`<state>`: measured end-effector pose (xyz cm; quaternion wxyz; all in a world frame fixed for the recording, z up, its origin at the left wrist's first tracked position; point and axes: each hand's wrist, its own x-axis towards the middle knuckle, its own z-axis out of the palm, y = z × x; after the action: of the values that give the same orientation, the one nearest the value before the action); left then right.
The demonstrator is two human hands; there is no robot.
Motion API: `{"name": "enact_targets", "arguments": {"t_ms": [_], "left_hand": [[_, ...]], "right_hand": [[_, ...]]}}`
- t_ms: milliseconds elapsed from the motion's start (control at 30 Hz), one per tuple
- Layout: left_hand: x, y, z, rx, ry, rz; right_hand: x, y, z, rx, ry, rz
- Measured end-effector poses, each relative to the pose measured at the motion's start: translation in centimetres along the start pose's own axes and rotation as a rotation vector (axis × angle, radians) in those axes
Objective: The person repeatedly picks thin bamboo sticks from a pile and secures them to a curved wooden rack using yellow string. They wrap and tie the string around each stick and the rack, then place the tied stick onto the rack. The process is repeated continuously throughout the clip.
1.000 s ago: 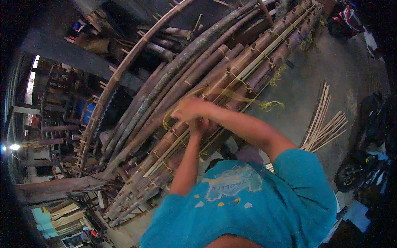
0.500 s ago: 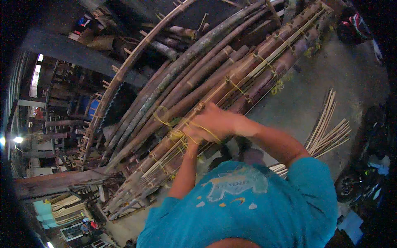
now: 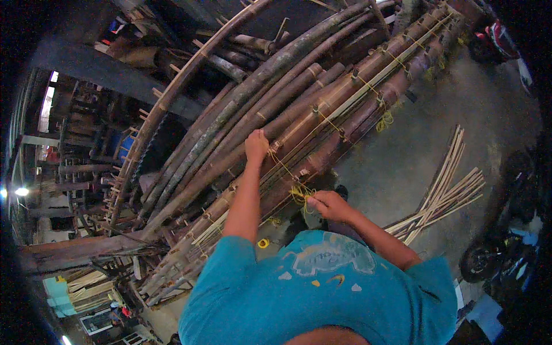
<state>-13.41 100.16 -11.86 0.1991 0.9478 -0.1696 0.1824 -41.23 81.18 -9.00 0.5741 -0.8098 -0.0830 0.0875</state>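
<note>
A person's right hand (image 3: 326, 205) closes its fingers on a tangle of yellow cord (image 3: 301, 193) at the near right edge of a long pole frame. The left hand (image 3: 256, 146), farther off and to the left, is curled into a fist at the left edge of the same frame; whether cord runs inside it cannot be told. Between the two hands, a length of the cord stretches across the frame.

The frame runs from near left to far right. A brown left pole (image 3: 336, 98) and a darker right pole (image 3: 360, 128) lie side by side, with pale split strips (image 3: 368, 86) laid lengthwise between them. Beyond the hands, more yellow lashings (image 3: 330, 119) cross from pole to pole, and a tuft of loose cord (image 3: 384, 121) hangs on the right side.

To the left of the frame, thick poles (image 3: 236, 95) lie close together; past them rises a long curved pole (image 3: 168, 99) set with short pegs. To the right, a fanned bundle of thin sticks (image 3: 444, 192) rests on the concrete floor (image 3: 425, 132), with a dark motorcycle wheel (image 3: 482, 260) farther right. The person's teal shirt (image 3: 328, 287) fills the near foreground.
</note>
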Motion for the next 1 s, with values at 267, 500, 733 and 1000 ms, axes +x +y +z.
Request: {"name": "enact_targets", "arguments": {"t_ms": [267,500,733,1000], "left_hand": [[6.7,-25.8,-17.7,-0.887,0.203,-0.650],[-7.5,-16.4,-21.7,-0.172,-0.413,0.023],[-17.5,-7.8,-13.1,-0.060,-0.657,-0.256],[-17.8,-9.0,-14.2,-0.143,-0.414,0.000]], "right_hand": [[-3.2,1.4,5.0,1.632,0.869,0.168],[-1.2,-4.0,18.2,1.715,0.067,0.638],[10.4,-12.2,22.7,0.963,0.689,-0.002],[20.5,-10.8,15.8,-0.605,0.416,-0.161]]}}
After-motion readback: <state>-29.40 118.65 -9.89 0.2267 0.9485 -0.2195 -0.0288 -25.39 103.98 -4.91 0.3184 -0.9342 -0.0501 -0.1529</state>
